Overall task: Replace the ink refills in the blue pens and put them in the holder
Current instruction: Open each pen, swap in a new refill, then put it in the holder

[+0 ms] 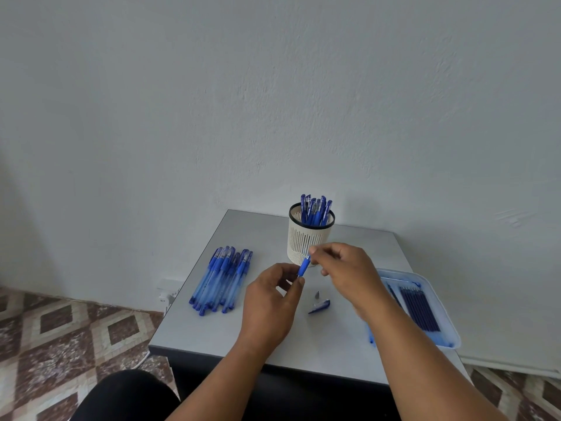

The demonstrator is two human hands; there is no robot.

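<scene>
A blue pen barrel [304, 266] is held above the grey table [212, 323] between both hands. My left hand [270, 302] grips its lower end, and my right hand [346, 268] pinches its upper end just in front of the cream holder [306, 238]. Several capped blue pens [315, 209] stand in the holder. A pile of blue pens [221, 278] lies on the left of the table. The pen's blue cap [319, 306] and its small metal tip [317, 295] lie on the table under my hands.
A clear tray [443, 305] at the right edge of the table holds several dark refills [420, 308]. One blue piece [371, 337] lies beside the tray, partly hidden by my right forearm. A wall rises behind the table; patterned floor tiles lie around it.
</scene>
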